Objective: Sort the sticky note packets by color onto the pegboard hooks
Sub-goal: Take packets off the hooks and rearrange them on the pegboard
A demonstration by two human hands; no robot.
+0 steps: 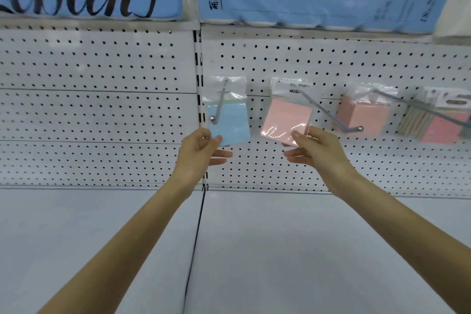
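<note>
while you held both arms up to the pegboard (pixel 102 109), your left hand (pixel 201 150) pinched the lower left corner of the blue packet (pixel 230 125) between thumb and fingers, and your right hand (pixel 316 150) pinched the lower right corner of the pink packet (pixel 288 120) in the same way. the blue packet hung on the left hook (pixel 219 107), and the pink packet hung by its header on the next hook (pixel 328 115), near the wall end of it. further right hung a bundle of pink packets (pixel 364 120), and just beside it a striped mixed bundle (pixel 433 125).

in my judgement the risks were these. each hook ended in a bent tip, so if you pulled a packet outward by its bottom corner only, the hole in the header could catch there and tear the thin plastic. a pinch on such a glossy corner could also slip, and the packet would drop to the shelf (pixel 280 250) below. with both hands working together, a colour could easily land on the wrong hook.
</note>
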